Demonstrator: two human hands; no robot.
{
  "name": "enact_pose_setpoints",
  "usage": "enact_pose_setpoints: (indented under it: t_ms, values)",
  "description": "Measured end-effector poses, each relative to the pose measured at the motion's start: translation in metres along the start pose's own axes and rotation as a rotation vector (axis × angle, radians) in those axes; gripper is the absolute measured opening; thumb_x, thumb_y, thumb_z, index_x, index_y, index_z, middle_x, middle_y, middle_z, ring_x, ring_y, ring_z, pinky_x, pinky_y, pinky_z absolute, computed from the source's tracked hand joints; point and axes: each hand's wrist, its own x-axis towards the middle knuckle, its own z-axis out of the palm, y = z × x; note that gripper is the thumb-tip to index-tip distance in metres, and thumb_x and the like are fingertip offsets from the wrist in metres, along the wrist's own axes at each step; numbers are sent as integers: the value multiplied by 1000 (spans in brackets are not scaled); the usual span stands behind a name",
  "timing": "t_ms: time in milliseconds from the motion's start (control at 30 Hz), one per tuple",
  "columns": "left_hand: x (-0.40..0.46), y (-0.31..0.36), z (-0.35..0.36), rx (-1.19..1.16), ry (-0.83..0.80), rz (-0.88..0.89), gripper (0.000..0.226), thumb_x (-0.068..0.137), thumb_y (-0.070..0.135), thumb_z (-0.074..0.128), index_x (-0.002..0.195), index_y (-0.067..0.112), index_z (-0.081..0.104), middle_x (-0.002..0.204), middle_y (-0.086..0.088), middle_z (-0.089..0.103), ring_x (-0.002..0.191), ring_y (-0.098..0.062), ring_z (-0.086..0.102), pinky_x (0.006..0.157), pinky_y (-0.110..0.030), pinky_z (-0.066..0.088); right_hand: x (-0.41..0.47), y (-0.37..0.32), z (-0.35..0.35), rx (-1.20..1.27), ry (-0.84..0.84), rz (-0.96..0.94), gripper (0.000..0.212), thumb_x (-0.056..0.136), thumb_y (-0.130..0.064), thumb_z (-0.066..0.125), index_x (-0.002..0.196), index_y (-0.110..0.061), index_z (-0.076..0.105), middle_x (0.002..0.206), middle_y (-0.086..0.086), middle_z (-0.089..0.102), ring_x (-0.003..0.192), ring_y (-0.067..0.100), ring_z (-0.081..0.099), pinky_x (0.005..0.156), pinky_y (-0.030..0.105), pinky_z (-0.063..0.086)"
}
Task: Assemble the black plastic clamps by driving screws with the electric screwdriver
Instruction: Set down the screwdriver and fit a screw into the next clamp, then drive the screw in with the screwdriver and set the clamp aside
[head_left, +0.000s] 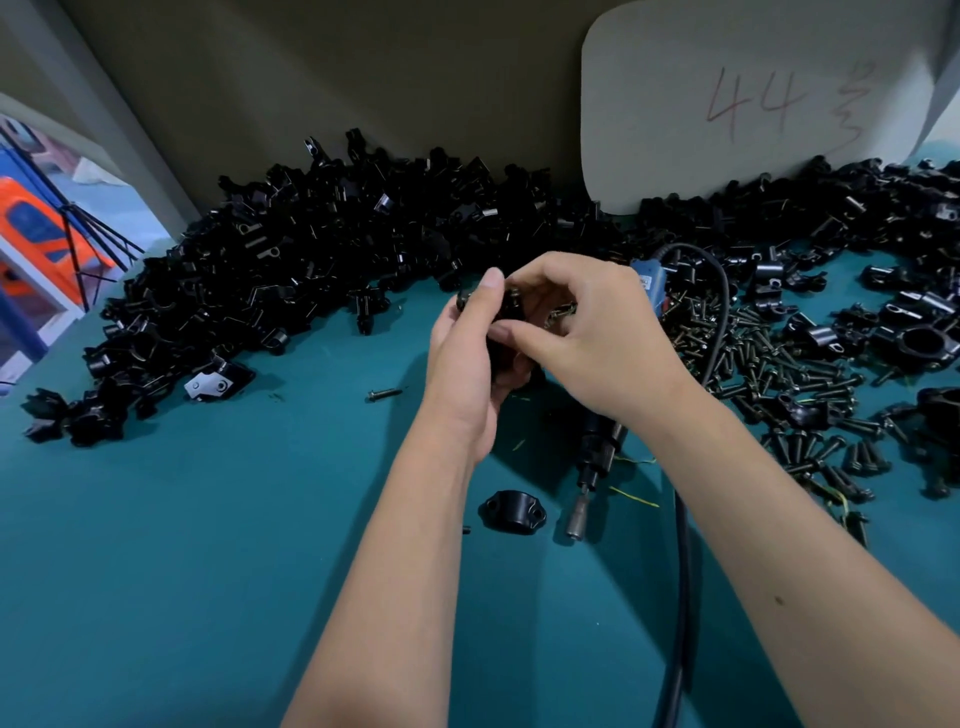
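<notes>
Both hands meet above the middle of the teal counter (182, 519). The left hand (467, 358) cups a black clamp body (506, 312) from below, its thumb raised along the part's far side, so its grip is curled round the clamp. The right hand (587, 332) reaches over from the right, its fingertips pinching at the clamp's top; several screws (561, 314) show in the hollow of its curled fingers.

The electric screwdriver (597, 447) lies on the counter beneath the right wrist, bit end toward the near edge, its black cable (683, 571) running off toward the bottom of the view. Just left of the bit sits 1 loose clamp cap (513, 512) with 2 holes. A single bolt (383, 395) lies apart, left of the hands.

A large heap of black clamp parts (311, 249) fills the back left of the counter. A spread of dark screws (779, 374) covers the right side, with more clamp pieces among them. A pale board (753, 104) marked "44" leans against the rear wall.
</notes>
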Motion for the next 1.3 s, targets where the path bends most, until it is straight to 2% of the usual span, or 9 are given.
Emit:
enact_pose_setpoints:
  t_ms: [133, 300, 467, 567, 667, 833, 1033, 1167, 1300]
  values:
    - [1, 0, 1, 5, 45, -48, 54, 103, 43, 53, 135, 0, 55, 89, -10, 57, 52, -12, 45, 41, -21, 32, 0, -4, 3, -97, 13, -44, 26, 84, -20, 84, 108, -16, 76, 94, -7, 72, 81, 4, 66, 70, 12, 44]
    - [1, -2, 0, -27, 44, -50, 34, 102, 41, 52, 116, 10, 58, 66, -4, 44, 42, -9, 30, 36, -19, 23, -1, -6, 8, -161, 39, 42, 38, 84, -26, 85, 119, -20, 72, 88, -9, 72, 70, 0, 63, 78, 29, 57]
    - [3, -1, 2, -34, 3, -95, 12, 99, 26, 49, 104, 16, 51, 66, 0, 37, 40, -9, 22, 34, -18, 17, 5, -4, -4, -98, -50, 186, 31, 75, -38, 91, 99, -25, 78, 77, -11, 72, 69, -3, 66, 67, 8, 47]
    - [2, 1, 2, -161, -64, -206, 22, 100, 26, 47, 81, 16, 40, 60, 2, 33, 40, -6, 22, 31, -18, 14, 8, 4, -15, -247, 127, 308, 53, 78, -77, 67, 83, -24, 71, 70, -8, 68, 62, 3, 60, 61, 23, 46]
    - [1, 2, -2, -339, -141, -325, 28, 99, 29, 49, 77, 18, 36, 61, 3, 29, 38, -4, 25, 30, -16, 16, 5, 17, -26, -685, 291, 491, 75, 88, -85, 43, 99, -11, 53, 92, 8, 66, 78, 31, 57, 64, 37, 36]
    - [1, 3, -6, -463, -213, -403, 30, 98, 30, 50, 73, 15, 43, 65, 4, 27, 37, -3, 26, 28, -15, 20, -1, 25, -19, -738, 34, 690, 98, 67, -77, 79, 121, -11, 31, 89, 9, 47, 74, 30, 49, 52, 34, 31]
    - [0, 6, -8, -430, -224, -444, 26, 97, 28, 51, 80, 19, 33, 66, 3, 29, 38, -2, 27, 28, -14, 18, 7, 32, -45, -284, 128, 801, 71, 67, -48, 93, 109, -5, 56, 102, 10, 68, 81, 30, 70, 67, 45, 63]
    - [1, 12, -15, -240, -267, -437, 26, 99, 28, 48, 80, 18, 34, 62, 3, 31, 38, -2, 27, 29, -13, 17, 11, 23, -63, 220, 377, 767, 39, 76, -36, 90, 93, -8, 68, 87, 8, 74, 56, 12, 71, 48, 25, 57]
    - [2, 19, -26, 156, -341, -467, 33, 101, 32, 45, 72, 17, 39, 54, 4, 32, 35, -3, 26, 27, -14, 17, 15, 15, -63, 709, 518, 810, 32, 90, -34, 77, 102, -11, 58, 91, 7, 67, 65, 16, 69, 66, 38, 66]
